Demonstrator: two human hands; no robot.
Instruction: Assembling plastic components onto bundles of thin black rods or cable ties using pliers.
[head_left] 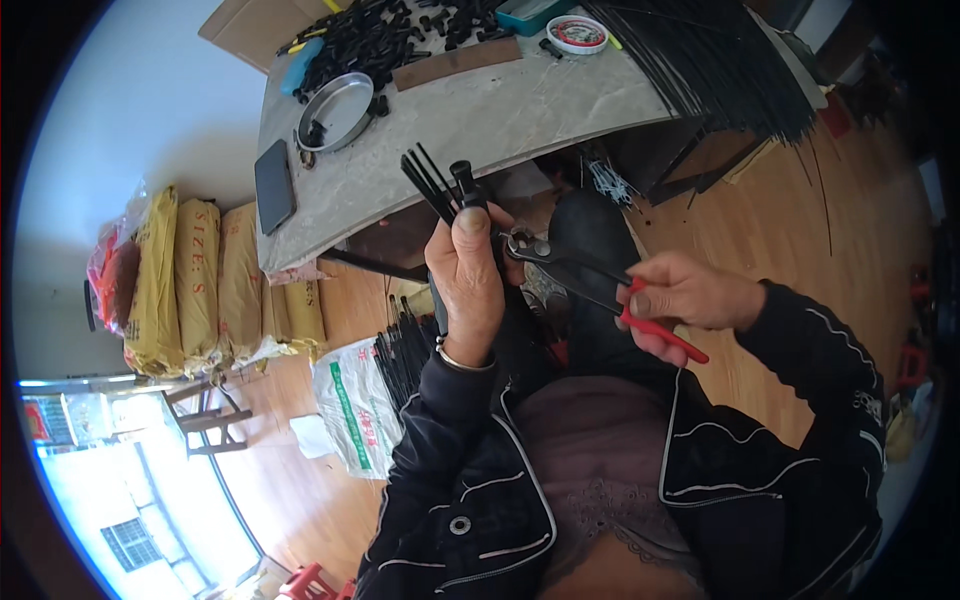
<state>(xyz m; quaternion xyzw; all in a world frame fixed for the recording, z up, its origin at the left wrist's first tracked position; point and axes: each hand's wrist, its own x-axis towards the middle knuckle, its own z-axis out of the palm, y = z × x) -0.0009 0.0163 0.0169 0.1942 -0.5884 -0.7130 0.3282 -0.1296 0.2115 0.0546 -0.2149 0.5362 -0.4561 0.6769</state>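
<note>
Left hand: your left hand (pixel 468 275) is raised in the middle of the view, fingers curled shut around a bundle of thin black rods (pixel 428 180) with a black cap piece (pixel 462 178) at its top; the rod ends fan out above your thumb.
Right hand: your right hand (pixel 683 297) is closed around the red handles of a pair of pincers (pixel 575 268), just right of the left hand.
Pincers: the dark metal head points left and sits right beside your left thumb, close to the bundle; whether the jaws actually bite on anything, you cannot tell from here.
Table: a grey table (pixel 480 120) stands on the far side, beyond both hands.
On the table: a round metal pan (pixel 338 108), a dark phone (pixel 273 185) near its left edge, a heap of black parts (pixel 370 40) at the far end.
Far right: a sheaf of long black rods (pixel 730 60) lies over the table's right corner.
Left: yellow sacks (pixel 185 280) are stacked by the wall.
</note>
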